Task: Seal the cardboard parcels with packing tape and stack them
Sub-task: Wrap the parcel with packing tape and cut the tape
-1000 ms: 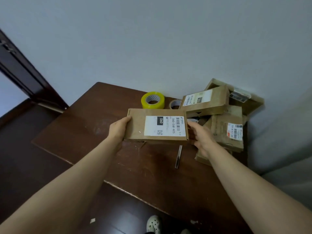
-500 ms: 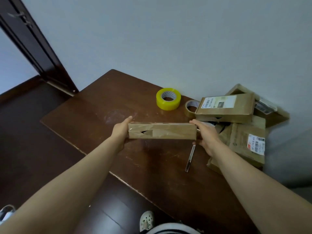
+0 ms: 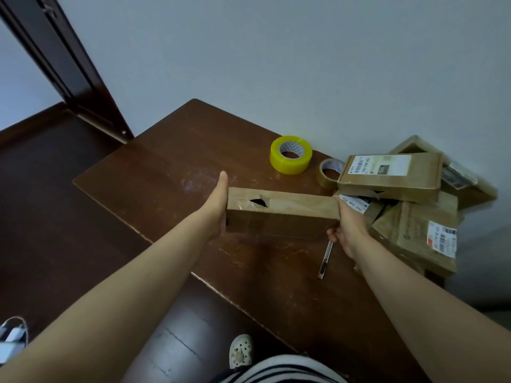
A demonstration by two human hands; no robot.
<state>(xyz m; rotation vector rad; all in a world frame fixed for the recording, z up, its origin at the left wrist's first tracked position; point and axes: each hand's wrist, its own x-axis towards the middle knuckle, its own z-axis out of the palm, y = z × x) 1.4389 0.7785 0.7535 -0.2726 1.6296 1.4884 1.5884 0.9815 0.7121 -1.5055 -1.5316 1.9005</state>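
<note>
Cardboard parcel [image 3: 282, 217] sat between my flat left hand [image 3: 217, 205] and gripping right hand [image 3: 348, 230]; the label [image 3: 356, 203] at three o'clock read "060".

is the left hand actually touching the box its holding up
Touching. The head view shows the left hand pressed flat against the left end of the cardboard box, with no gap between them.
</note>
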